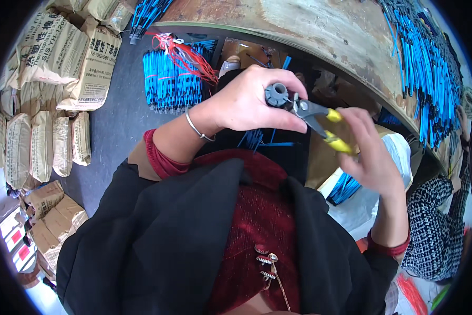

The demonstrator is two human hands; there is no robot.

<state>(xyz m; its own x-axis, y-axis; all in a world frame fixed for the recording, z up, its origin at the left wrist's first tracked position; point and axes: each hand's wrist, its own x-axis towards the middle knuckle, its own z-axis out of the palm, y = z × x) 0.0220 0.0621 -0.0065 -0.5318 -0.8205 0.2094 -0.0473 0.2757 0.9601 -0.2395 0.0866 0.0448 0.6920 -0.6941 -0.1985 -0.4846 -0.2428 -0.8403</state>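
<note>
My left hand (251, 102) is closed round a dark grey round plastic part (277, 95) with a ridged rim and a hollow centre. In my right hand (370, 152) is a pair of pliers (315, 114) with yellow grips, its handles spread somewhat apart. The plier jaws are at the edge of the grey part, beside my left thumb and fingers. Whether they bite on anything there is too small to tell. Below my hands, several thin blue rods (259, 140) lie over my dark lap.
A wooden table (325, 31) runs across the top, with a heap of blue rods (425, 68) at its right. Bundled blue rods (172, 81) and red ties stand at the left. A white sack (398, 149) holds more rods. Paper sacks (52, 58) are stacked far left. Another person's checked sleeve (433, 226) shows at right.
</note>
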